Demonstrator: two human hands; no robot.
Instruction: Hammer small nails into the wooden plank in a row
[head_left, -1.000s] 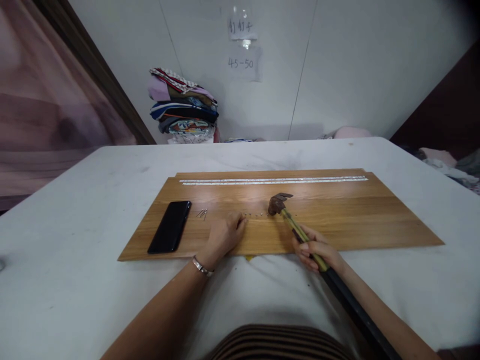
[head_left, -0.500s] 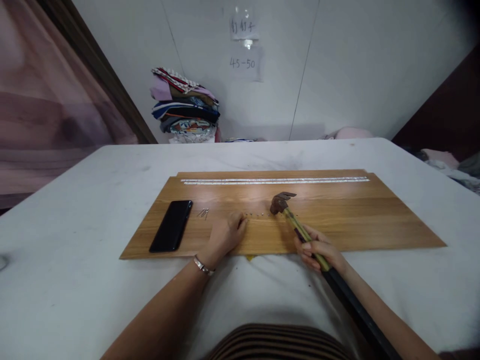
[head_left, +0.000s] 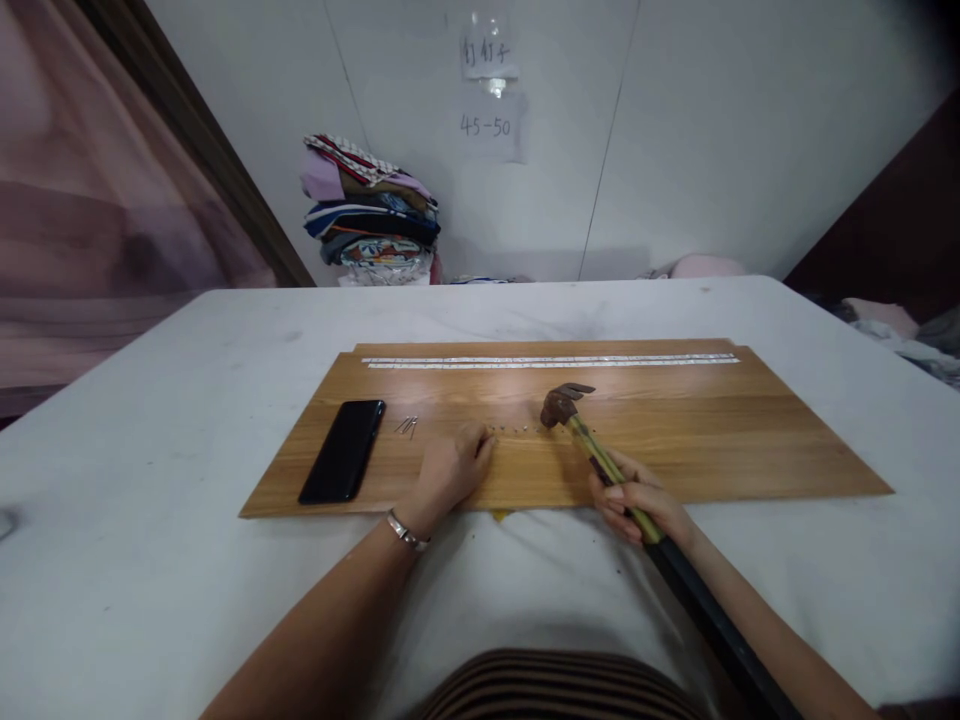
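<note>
My right hand (head_left: 641,500) is wrapped around the yellow and black handle of a claw hammer (head_left: 589,440). Its rusty head hovers over a wooden board (head_left: 675,430), close to a row of small nail heads (head_left: 525,429) across the board's middle. At the left end of that row, my left hand (head_left: 456,462) rests on the board with its fingers closed and pressed together. Whatever those fingers pinch is hidden. Several loose nails (head_left: 407,427) lie left of this hand.
A black phone (head_left: 343,452) lies on the board's left part. Two white measuring strips (head_left: 551,362) run along its far side. The board rests on a white table (head_left: 172,420). Folded clothes (head_left: 371,215) are stacked behind, by the wall with handwritten paper signs (head_left: 487,127).
</note>
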